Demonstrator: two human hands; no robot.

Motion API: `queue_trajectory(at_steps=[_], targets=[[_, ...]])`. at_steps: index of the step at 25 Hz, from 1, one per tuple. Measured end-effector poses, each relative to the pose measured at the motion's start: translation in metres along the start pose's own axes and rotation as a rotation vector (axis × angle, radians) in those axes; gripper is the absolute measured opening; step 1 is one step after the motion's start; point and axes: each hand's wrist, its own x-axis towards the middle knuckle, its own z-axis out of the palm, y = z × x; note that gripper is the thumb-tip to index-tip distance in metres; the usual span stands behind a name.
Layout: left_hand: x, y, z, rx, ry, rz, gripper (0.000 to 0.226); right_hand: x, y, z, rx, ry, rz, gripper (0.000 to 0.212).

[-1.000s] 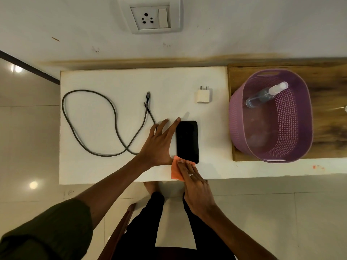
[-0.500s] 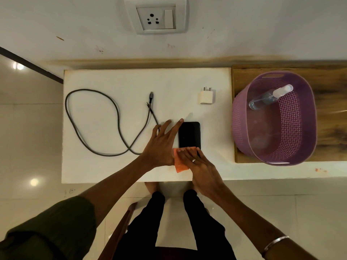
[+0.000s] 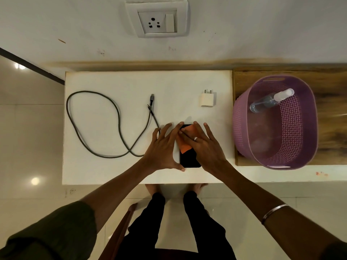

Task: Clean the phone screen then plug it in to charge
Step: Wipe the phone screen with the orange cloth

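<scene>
— Where is the phone lying now?

— The flat black glass-fronted phone (image 3: 188,158) is lying face up on the white rectangular table (image 3: 116,79), near the front edge, between the two hands. The left hand (image 3: 165,147) is spread wide and is bracing the phone's left edge, with the thumb at the near corner. It is not closing around anything.

— And the other hand?

— The right hand (image 3: 201,145) is lying flat, fingers open, and is pressing a small soft orange cloth (image 3: 185,143) onto the upper half of the screen. It is pinning the cloth, not gripping it.

— How do you think the phone is going to handle?

— I am judging it as light, stiff and thin, with a smooth glass face, so it is probably sliding easily on this table. That is why the bracing hand matters. For lifting, I would take it by the long side edges, not by the glass.

— And the charging things?

— The dark braided cable (image 3: 90,124) is lying in a loose loop to the left, limp and easy to drag; better to pinch it at the plug end. The small white wall adapter (image 3: 207,99) is standing apart behind the phone, below the white wall socket (image 3: 157,22).
</scene>
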Motion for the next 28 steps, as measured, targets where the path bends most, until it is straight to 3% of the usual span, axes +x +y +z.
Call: queue_trajectory(at_steps=[6, 10, 16, 23, 28], targets=[[-0.001, 0.001, -0.003, 0.027, 0.004, 0.012, 0.15, 0.004, -0.001, -0.002, -0.007, 0.02, 0.053, 0.072], [-0.001, 0.001, -0.004, 0.027, 0.003, 0.007, 0.151, 0.003, -0.008, -0.003, -0.014, 0.056, 0.183, 0.069], [0.0, 0.002, -0.004, 0.046, -0.022, 0.002, 0.15, -0.009, 0.001, 0.001, 0.001, 0.032, 0.347, 0.083], [0.002, -0.001, -0.001, 0.02, -0.032, -0.007, 0.149, -0.002, -0.024, 0.008, 0.27, 0.206, 0.34, 0.069], [0.0, -0.002, 0.002, 0.014, 0.023, 0.042, 0.142, 0.001, -0.039, 0.015, 0.293, 0.178, 0.25, 0.073]])
